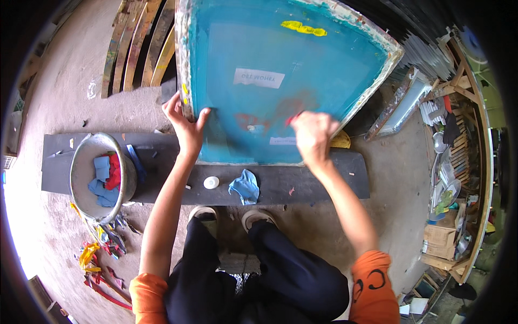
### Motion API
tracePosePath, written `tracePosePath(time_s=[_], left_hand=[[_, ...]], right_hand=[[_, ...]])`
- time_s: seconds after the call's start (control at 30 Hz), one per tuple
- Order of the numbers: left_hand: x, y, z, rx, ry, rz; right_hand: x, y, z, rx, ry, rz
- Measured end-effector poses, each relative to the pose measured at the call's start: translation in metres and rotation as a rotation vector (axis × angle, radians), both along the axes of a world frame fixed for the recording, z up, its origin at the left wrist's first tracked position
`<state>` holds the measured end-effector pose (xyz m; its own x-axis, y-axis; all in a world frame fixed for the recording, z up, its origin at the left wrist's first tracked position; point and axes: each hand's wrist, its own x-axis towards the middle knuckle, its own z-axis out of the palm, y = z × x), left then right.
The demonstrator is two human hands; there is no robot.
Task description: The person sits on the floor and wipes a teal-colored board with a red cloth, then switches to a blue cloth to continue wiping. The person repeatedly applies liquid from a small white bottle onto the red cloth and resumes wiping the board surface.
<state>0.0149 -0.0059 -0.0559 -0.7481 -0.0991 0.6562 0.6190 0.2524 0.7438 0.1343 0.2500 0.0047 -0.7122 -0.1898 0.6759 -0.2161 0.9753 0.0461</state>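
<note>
Left end of surface (275, 186): grey bucket (128, 181) holding blue and red rags (113, 173), its rim jutting past the front edge; a knock from the left forearm might tip it. Left hand (189, 132) grips the left rail of the blue-meshed silkscreen (259, 100), thumb on the front side. Screen stands raised, lower rail apparently at the surface's back edge. Only this one hand steadies it; hard rubbing could make it slip or swing. Before it, near the front edge: white bottle (211, 182), then blue cloth (245, 186); a sliding rail could topple the bottle. Right hand (314, 135), motion-blurred, closes around a red scrap (293, 118) against the mesh; excess pressure may spread the red-brown smear (294, 103) or strain the mesh.
</note>
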Motion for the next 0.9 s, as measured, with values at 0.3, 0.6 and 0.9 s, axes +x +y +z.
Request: tracePosePath(time_s=[0.3, 0.6, 0.9], left_hand=[[0.002, 0.001, 0.002, 0.027, -0.019, -0.019], [0.003, -0.002, 0.000, 0.021, -0.026, -0.011], [0.006, 0.000, -0.003, 0.054, -0.093, -0.042]], right_hand=[[0.002, 0.003, 0.006, 0.140, -0.026, 0.002], [0.005, 0.029, 0.009, 0.319, -0.107, 0.134], [0.005, 0.031, 0.038, 0.283, -0.100, 0.005]])
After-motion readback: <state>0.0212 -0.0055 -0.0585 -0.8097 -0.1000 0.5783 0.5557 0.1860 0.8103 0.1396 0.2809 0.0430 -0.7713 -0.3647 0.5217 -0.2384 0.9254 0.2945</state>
